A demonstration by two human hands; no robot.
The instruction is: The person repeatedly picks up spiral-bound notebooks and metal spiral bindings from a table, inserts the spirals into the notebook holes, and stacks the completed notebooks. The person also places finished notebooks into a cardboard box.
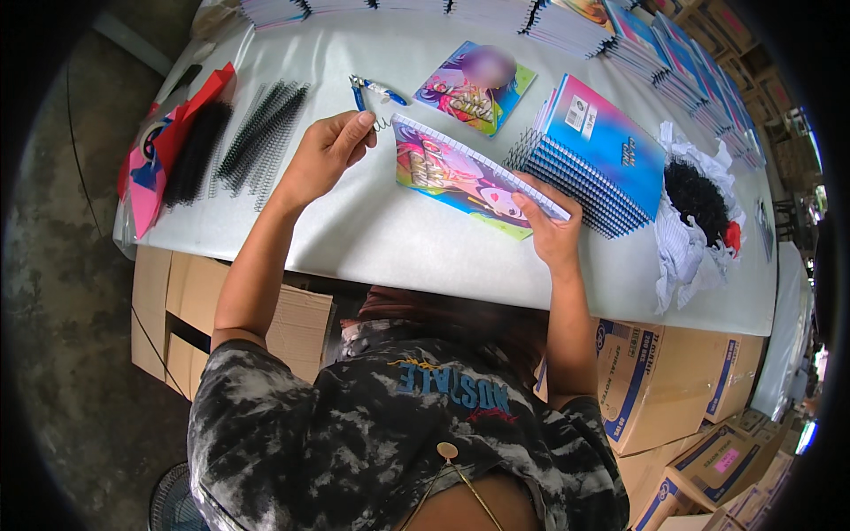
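Observation:
My left hand [332,152] pinches a thin wire coil [382,125] between thumb and fingers, at the left end of a notebook's punched edge. The notebook [452,173] has a colourful illustrated cover and is tilted above the table. My right hand [551,223] grips its right end, thumb on the cover. How far the coil is threaded into the holes is too small to tell. Beyond my left hand lie blue-handled pliers [382,92]. A similar illustrated notebook [450,99] lies flat further back.
Spiral-bound notebooks are stacked [611,150] at the right, beside crumpled paper [677,265] and tangled black coils [695,196]. Loose coils [261,137] and red and pink material [143,196] lie left. More notebook stacks [567,26] line the far edge. Cardboard boxes [673,380] stand below the table.

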